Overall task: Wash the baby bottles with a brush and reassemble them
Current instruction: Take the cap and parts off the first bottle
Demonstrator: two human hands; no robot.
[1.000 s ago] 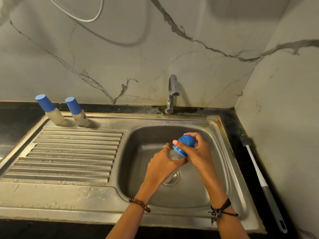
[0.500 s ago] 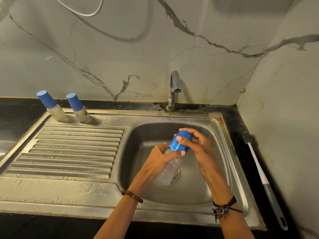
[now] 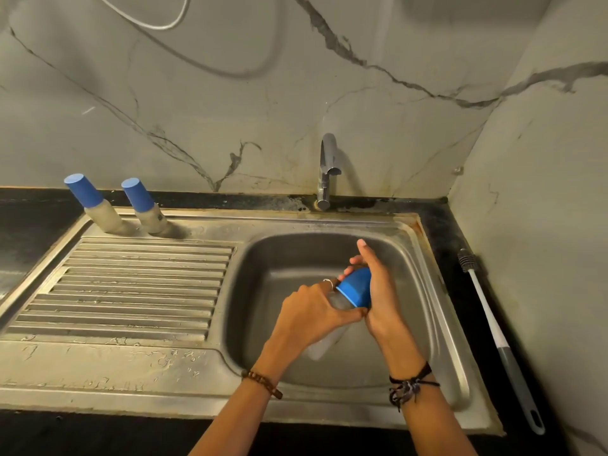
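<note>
Over the sink basin (image 3: 263, 324) I hold a clear baby bottle (image 3: 324, 345), tilted with its base toward me. My left hand (image 3: 311, 311) grips its body near the neck. My right hand (image 3: 378, 291) wraps round the blue cap (image 3: 355, 290) on its top, index finger pointing up. Two more bottles with blue caps, one (image 3: 93, 204) at the far left and another (image 3: 144, 207) beside it, stand at the back of the draining board. A long bottle brush (image 3: 493, 334) lies on the black counter to the right of the sink.
A chrome tap (image 3: 327, 169) stands behind the basin, with no water running. The ribbed draining board (image 3: 131, 284) lies to the left. Marble walls close in behind and on the right. A white cable (image 3: 148, 24) hangs on the back wall.
The bottle has tilted so its base points toward me and has dropped lower in the basin. My right hand has turned on the blue cap, its index finger now lifted.
</note>
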